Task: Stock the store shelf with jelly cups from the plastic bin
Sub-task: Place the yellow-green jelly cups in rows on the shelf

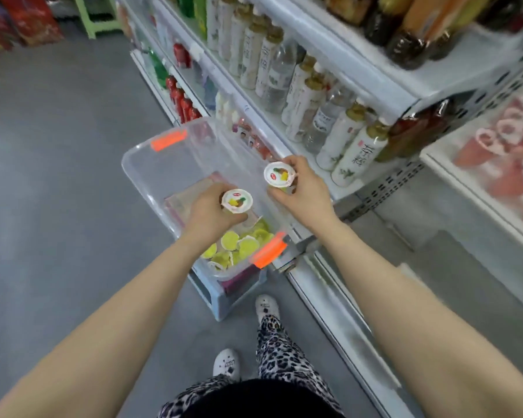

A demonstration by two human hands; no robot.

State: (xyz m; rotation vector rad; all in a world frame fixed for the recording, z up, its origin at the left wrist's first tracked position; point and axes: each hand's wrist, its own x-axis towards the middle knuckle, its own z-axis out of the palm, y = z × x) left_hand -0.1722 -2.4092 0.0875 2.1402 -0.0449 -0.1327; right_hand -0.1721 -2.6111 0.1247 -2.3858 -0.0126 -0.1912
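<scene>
Two jelly cups held above the plastic bin (139, 164), left hand (212, 212) gripping one cup (237, 201), right hand (302, 191) gripping another cup (279, 174), near the shelf (341, 191).

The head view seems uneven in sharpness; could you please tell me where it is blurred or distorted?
Head view: the jelly cups held by the left hand and right hand read fairly sharp at centre; the dark bottles top right and the pink goods smear with blur; the wide lens bows the shelf edge.
</scene>
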